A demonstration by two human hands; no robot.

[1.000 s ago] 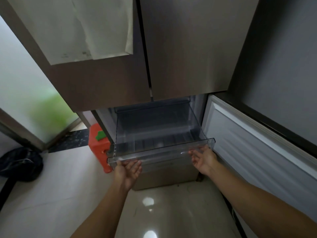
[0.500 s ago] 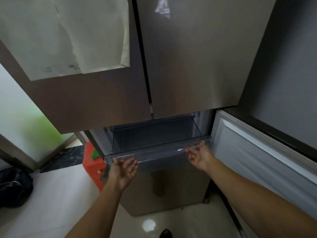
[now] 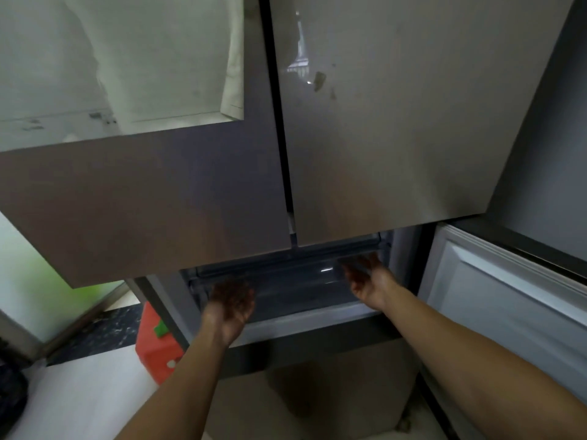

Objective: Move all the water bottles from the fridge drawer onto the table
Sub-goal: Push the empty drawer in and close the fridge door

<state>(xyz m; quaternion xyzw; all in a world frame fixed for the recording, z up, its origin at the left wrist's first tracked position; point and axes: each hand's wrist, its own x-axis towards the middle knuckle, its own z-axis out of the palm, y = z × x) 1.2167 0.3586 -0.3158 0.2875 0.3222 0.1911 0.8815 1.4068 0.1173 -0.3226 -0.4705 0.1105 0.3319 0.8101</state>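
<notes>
A clear plastic fridge drawer [image 3: 292,281] sits nearly all the way inside the fridge, under the two closed upper doors. I see no water bottle in it or anywhere else. My left hand [image 3: 232,301] rests flat, palm forward, against the drawer's front edge on the left. On the right end of that edge, my right hand [image 3: 365,277] presses with its fingers spread. Neither hand grips anything.
The lower fridge door [image 3: 508,312] stands swung wide at the right. A red stool [image 3: 157,347] sits on the floor left of the fridge, and a black bag [image 3: 9,395] lies at the far left. A white sheet [image 3: 120,58] covers the upper left door.
Both hands have pushed the clear drawer back into the fridge; it stuck out far one second ago and now only its front edge shows. The view has tilted upward.
</notes>
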